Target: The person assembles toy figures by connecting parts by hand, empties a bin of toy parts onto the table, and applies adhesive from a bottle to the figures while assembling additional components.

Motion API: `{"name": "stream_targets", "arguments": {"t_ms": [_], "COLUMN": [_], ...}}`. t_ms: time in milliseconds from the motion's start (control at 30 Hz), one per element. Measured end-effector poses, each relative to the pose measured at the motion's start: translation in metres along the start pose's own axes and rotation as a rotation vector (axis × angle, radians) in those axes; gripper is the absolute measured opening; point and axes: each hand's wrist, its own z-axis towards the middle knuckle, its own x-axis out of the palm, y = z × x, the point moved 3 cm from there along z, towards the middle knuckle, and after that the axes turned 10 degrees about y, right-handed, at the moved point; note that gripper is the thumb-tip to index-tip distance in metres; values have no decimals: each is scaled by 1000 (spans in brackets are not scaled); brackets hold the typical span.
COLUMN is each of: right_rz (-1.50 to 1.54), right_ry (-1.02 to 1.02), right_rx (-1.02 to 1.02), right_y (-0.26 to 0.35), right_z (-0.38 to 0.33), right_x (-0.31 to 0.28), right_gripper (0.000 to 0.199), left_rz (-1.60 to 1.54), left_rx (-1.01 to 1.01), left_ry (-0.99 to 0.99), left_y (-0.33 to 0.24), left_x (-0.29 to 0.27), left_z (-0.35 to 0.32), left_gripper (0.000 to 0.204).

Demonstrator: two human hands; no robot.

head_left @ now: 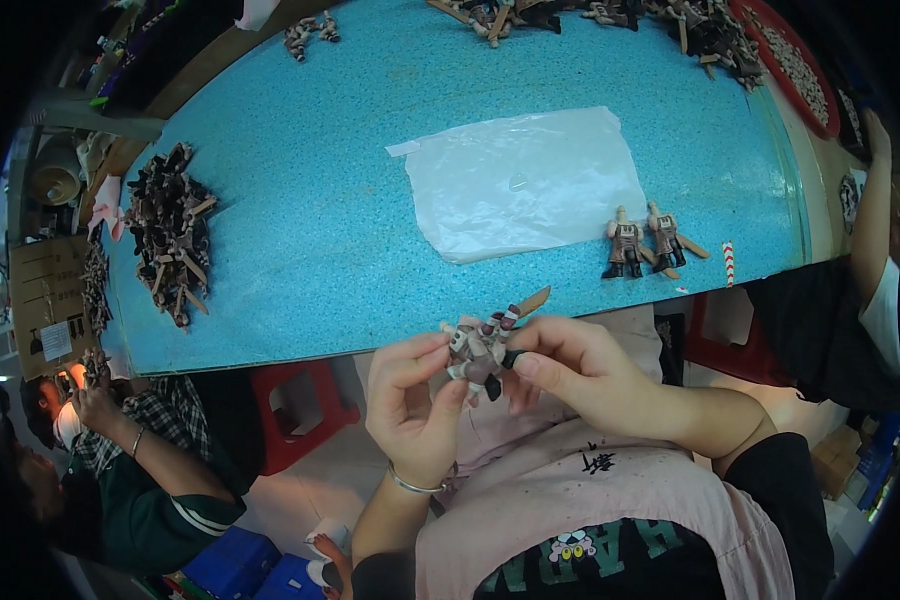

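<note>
Between my two hands, just off the table's near edge, is a small toy figure [478, 354] in grey, white and maroon, with a brown blade sticking out at its upper right. The fingers and thumb of my left hand [410, 390] pinch its left side. On the other side, my right hand [575, 372] grips a dark part of the figure between thumb and fingers. Two similar toy figures [625, 245] with brown blades lie side by side on the table, beyond my right hand. A white plastic sheet [530, 185] is spread behind them.
The blue table [310, 200] carries a heap of figures [170, 235] at the left and more piles [710, 35] at the far edge. A red tray [795, 65] of small pale parts stands far right. Co-workers sit at left and right; red stools [305, 415] stand below.
</note>
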Motion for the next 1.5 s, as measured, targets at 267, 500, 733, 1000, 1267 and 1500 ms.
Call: {"name": "stream_targets", "arguments": {"t_ms": [267,500,733,1000,1267,1500], "right_rz": [-249,-316,-631,-660,-678,-817], "right_ry": [219,219,150,29,102,85], "right_rx": [-128,-92,-230,-353,-358,-462], "right_y": [-4,0,-5,3,5,9], "right_z": [3,0,5,3,-3,4], "right_x": [-2,-1,-10,1,5,9], "right_gripper": [26,28,21,44,61,45], "left_rz": [-291,-610,-420,-377,-390,-187], "left_rx": [-246,-352,-184,-162,-296,-105], "left_ry": [93,491,348,109,379,381], "left_y": [6,9,9,1,2,5], "left_x": [4,6,12,17,7,7], "left_z": [4,15,8,3,5,9], "left_gripper": [33,17,27,55,51,45]}}
